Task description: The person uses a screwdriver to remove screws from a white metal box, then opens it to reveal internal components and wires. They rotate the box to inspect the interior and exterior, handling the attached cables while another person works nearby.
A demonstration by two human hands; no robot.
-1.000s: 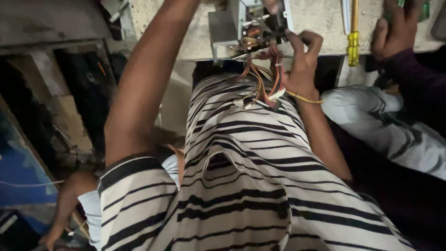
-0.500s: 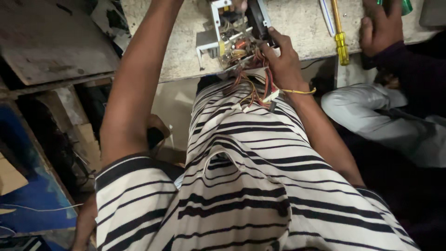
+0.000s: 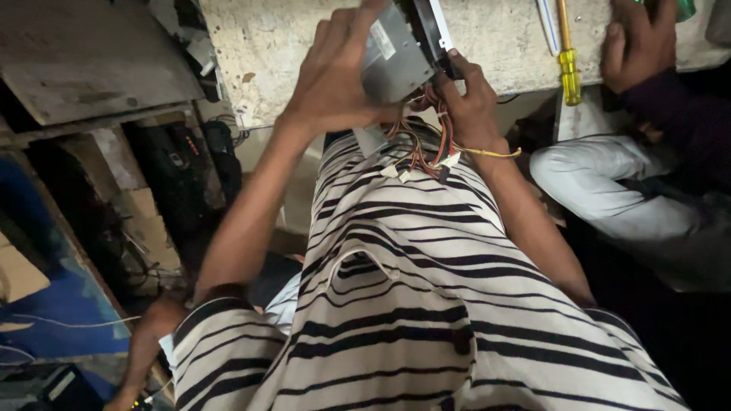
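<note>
Both my hands grip a grey metal power supply box [image 3: 396, 57] at the edge of a worn concrete bench [image 3: 274, 46]. My left hand [image 3: 335, 76] wraps over its flat left face, fingers spread. On the box's right side sits my right hand [image 3: 468, 99], with a thin yellow band at the wrist. A bundle of red, orange and yellow wires [image 3: 419, 148] with white plugs hangs from the box onto my striped shirt [image 3: 396, 289].
A yellow-handled screwdriver [image 3: 567, 72] lies on the bench to the right. Another person's hand [image 3: 640, 42] rests on the bench at the far right, their pale trouser knee [image 3: 601, 183] below it. Dark shelves with cables [image 3: 175, 190] and a wooden board [image 3: 84, 61] stand on my left.
The box was lying open on the bench with its parts showing. My left hand has come down onto it, and the box is now turned with its closed grey face towards me.
</note>
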